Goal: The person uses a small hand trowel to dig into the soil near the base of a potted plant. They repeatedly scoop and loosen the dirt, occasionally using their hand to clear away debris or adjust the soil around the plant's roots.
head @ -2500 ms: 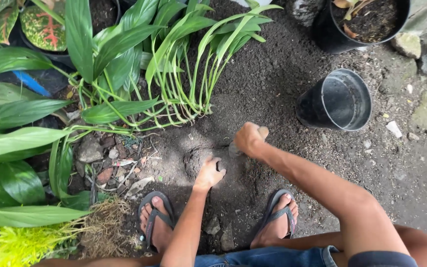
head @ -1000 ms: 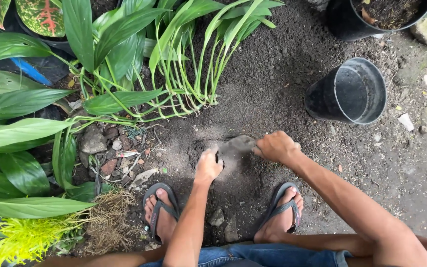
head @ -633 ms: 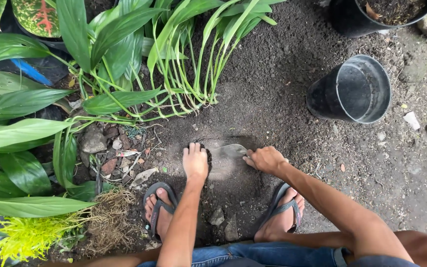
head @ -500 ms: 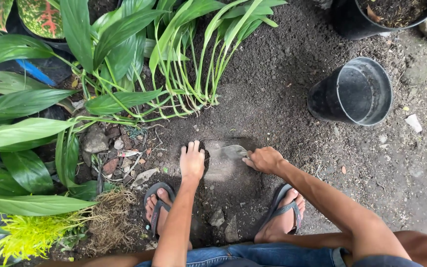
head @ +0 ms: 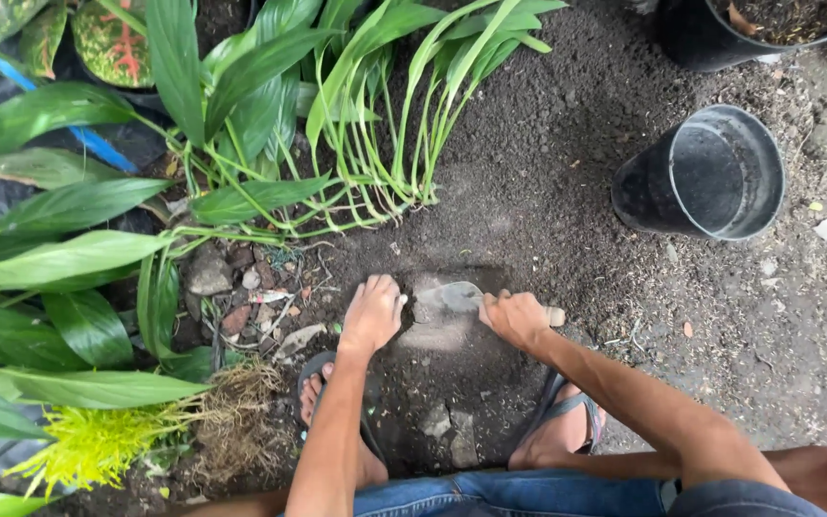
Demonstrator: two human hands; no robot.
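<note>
My right hand [head: 516, 316] grips the handle of a small grey trowel [head: 450, 298], whose blade lies flat on the dark soil [head: 528, 172] just left of the fist. My left hand [head: 372, 311] rests palm down on the soil beside the blade, fingers spread toward the plants. Both hands sit at a shallow scraped patch of soil [head: 437, 330] between my feet in flip-flops [head: 559, 421].
An empty black pot [head: 705, 177] lies tilted at the right; another soil-filled pot [head: 768, 24] stands at the top right. Long-leaved green plants [head: 241, 124] crowd the left and top. Stones [head: 208, 278], uprooted dry roots [head: 232, 421] and a yellow-green plant [head: 98, 445] lie at the left.
My left hand has gone from a loose fist to flat on the soil. My right hand brought the trowel down from its raised, soil-carrying position to the ground. The view shifted slightly right.
</note>
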